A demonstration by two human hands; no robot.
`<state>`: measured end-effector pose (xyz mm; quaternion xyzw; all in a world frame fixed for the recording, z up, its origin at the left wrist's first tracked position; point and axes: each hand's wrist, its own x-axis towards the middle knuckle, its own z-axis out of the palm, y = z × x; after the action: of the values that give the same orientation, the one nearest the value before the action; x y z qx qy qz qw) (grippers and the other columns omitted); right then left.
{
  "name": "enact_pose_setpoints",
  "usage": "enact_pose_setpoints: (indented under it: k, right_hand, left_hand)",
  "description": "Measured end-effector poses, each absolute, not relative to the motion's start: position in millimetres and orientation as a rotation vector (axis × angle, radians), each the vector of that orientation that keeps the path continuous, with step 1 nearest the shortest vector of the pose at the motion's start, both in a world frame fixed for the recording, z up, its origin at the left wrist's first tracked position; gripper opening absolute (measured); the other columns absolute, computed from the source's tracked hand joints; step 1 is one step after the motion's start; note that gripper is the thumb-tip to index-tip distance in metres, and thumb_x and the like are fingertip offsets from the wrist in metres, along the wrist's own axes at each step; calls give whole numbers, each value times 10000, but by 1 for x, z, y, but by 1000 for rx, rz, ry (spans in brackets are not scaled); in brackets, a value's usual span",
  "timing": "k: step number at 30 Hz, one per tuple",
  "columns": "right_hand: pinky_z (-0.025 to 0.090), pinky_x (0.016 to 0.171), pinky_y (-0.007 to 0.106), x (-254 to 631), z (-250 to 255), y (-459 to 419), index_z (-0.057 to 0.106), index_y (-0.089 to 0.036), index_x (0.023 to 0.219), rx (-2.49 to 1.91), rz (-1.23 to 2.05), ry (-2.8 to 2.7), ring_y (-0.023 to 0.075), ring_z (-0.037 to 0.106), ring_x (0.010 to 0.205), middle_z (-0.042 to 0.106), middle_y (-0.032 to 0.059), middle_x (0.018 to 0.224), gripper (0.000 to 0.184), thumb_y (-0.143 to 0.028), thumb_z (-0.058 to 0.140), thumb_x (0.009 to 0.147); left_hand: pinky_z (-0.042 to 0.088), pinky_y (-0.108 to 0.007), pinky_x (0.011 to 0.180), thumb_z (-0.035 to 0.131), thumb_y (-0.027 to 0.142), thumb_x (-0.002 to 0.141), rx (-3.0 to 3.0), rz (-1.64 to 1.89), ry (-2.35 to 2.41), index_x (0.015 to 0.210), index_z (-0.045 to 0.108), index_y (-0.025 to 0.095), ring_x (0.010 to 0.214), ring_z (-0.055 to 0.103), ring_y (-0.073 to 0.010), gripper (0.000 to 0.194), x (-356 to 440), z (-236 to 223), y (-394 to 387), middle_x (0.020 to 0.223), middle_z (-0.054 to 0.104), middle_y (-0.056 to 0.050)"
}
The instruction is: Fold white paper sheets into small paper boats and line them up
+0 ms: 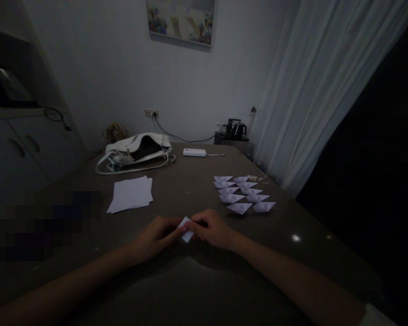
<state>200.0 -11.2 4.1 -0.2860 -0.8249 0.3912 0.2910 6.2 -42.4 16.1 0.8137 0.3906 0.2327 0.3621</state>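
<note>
White paper folded into a small diamond-shaped piece [188, 236] lies between the 2 hands, over the near part of the dark glossy table [177, 185]. Neither hand is clearly nearer: the left hand [153, 239] pinches it from the left, the right hand [212, 228] from the right, thumbs on top, close together. 1 corner points at the table's far edge, the opposite corner at its near edge; the long axis seems to run that way, though the thumbs hide the middle. Toward the right edge stand 10 small white folded-paper boats [240, 208].
</note>
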Motion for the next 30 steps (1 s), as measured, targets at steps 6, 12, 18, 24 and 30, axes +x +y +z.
enact_pose_setpoints:
  k: [6, 12, 18, 24, 30]
  right_hand:
    - [284, 457, 196, 200, 2, -10, 516, -138, 575, -787, 1140, -2124, 70, 398, 457, 437, -37, 480, 483, -513, 461, 875]
    - [302, 451, 184, 201, 1, -9, 562, -126, 673, -742, 1320, -2079, 70, 416, 471, 477, -33, 533, 436, -537, 539, 818]
    - [355, 491, 197, 200, 3, -13, 625, -106, 755, -780, 1411, -2089, 85, 480, 519, 545, -14, 594, 390, -492, 668, 718]
    - [368, 491, 191, 201, -1, -10, 628, -110, 751, -785, 1376, -2112, 84, 492, 521, 555, -13, 597, 282, -390, 659, 753]
    - [337, 474, 183, 200, -2, -9, 599, -117, 694, -762, 1327, -2039, 74, 449, 494, 528, -18, 559, 355, -456, 606, 796]
  left_hand:
    - [351, -194, 495, 369, 443, 934, 2076, 622, 1007, 893, 628, 132, 528, 450, -104, 406, 7, 18, -43, 605, 497, 29]
    - [342, -193, 487, 361, 438, 932, 2111, 672, 1035, 825, 627, 114, 518, 451, -104, 432, 5, 20, -43, 582, 497, 25]
    - [354, -190, 489, 377, 432, 927, 2119, 693, 1027, 806, 608, 124, 518, 464, -103, 403, 4, 15, -42, 586, 512, 28]
    - [377, -197, 502, 374, 426, 928, 2117, 667, 1036, 874, 618, 120, 535, 498, -116, 395, 6, 16, -43, 610, 541, 14]
    - [344, -191, 472, 376, 442, 924, 2112, 676, 1061, 868, 632, 119, 509, 465, -110, 416, 5, 16, -41, 569, 509, 25]
